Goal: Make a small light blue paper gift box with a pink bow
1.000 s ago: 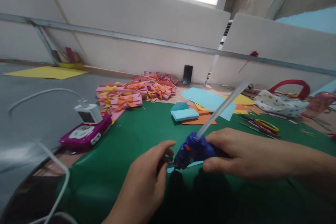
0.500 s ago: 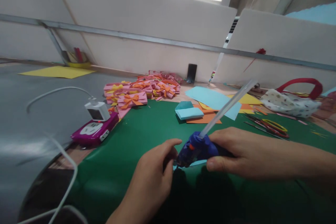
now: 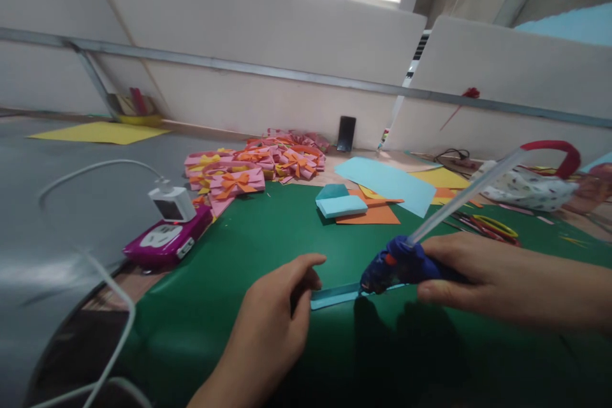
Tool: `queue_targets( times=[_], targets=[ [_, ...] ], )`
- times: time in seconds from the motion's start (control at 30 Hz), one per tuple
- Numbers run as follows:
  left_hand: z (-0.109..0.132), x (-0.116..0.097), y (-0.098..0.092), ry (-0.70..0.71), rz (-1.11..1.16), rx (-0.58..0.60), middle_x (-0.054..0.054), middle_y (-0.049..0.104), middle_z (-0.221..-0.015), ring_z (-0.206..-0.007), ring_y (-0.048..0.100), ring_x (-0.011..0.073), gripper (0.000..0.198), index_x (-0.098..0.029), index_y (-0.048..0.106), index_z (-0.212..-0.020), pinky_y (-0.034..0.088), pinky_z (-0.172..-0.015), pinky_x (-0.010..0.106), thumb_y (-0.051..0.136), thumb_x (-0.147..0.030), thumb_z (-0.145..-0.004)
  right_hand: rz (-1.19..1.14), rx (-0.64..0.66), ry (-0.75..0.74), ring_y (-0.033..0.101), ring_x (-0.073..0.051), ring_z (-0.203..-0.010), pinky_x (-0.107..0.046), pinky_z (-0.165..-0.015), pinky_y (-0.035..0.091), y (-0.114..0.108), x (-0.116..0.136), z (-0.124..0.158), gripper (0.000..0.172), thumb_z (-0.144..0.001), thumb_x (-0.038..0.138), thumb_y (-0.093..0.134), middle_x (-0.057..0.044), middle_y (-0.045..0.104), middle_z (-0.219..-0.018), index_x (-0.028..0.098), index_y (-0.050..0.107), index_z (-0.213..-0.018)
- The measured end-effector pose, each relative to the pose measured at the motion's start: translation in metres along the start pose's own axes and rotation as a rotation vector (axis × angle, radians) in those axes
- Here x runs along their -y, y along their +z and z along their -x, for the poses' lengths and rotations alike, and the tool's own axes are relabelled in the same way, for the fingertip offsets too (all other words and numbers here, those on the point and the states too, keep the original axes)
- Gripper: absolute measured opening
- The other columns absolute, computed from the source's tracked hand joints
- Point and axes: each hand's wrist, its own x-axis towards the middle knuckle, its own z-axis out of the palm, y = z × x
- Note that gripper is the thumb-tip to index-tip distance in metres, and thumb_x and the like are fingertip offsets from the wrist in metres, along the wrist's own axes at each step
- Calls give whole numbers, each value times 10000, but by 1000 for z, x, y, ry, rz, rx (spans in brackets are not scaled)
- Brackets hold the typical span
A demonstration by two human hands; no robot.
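Observation:
My right hand (image 3: 482, 271) is wrapped round a blue glue gun (image 3: 399, 266) with a clear glue stick (image 3: 466, 197) poking up and to the right. Its nozzle touches a narrow light-blue paper strip (image 3: 335, 296) lying on the green sheet (image 3: 268, 248). My left hand (image 3: 275, 325) rests beside the strip's left end, fingers curled and pressing on that end.
A pile of pink and orange paper bows (image 3: 253, 162) lies at the back left. A magenta power strip (image 3: 167, 242) with a white charger (image 3: 171, 203) and cable sits left. Blue and orange papers (image 3: 377, 188), scissors (image 3: 488, 226) and a red-handled bag (image 3: 530, 185) lie behind.
My right hand has drawn the glue gun to the right along the strip, uncovering more of the light-blue paper. My left hand has stayed at the strip's left end.

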Motion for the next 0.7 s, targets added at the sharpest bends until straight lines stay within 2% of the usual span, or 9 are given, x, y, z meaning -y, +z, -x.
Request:
queue_targets(
  times=[0.2,0.4,0.57,0.7],
  targets=[
    [2,-1,-2,-13,44,5,-32,649,-833,-763,607,123,344,-272,538,-1065,457,-706,235,420,-130,-774,-62,104,-71,532,-168,-625,-243,-586,414,1,19,-12,360,-749,519,502,-29,612,-685,180,621,-754],
    [3,-4,-8,19,148,68,17,655,-883,-809,601,148,363,-239,566,-1083,468,-738,247,393,-115,-790,-41,177,-177,520,-149,-637,-229,-589,392,4,39,-25,325,-793,472,481,-21,601,-716,175,611,-814],
    [4,-4,-11,42,223,103,-1,635,-1027,-897,577,135,427,-283,538,-1143,446,-807,241,402,-85,-790,-29,183,-212,516,-145,-638,-223,-584,384,4,45,-30,333,-800,473,477,-22,595,-708,170,611,-832],
    [4,-2,-9,-7,226,91,-21,650,-974,-872,588,124,402,-289,555,-1116,453,-787,227,425,-99,-787,-25,190,-204,527,-147,-664,-225,-588,384,5,45,-31,338,-807,480,465,-27,609,-768,174,607,-838]
  ],
)
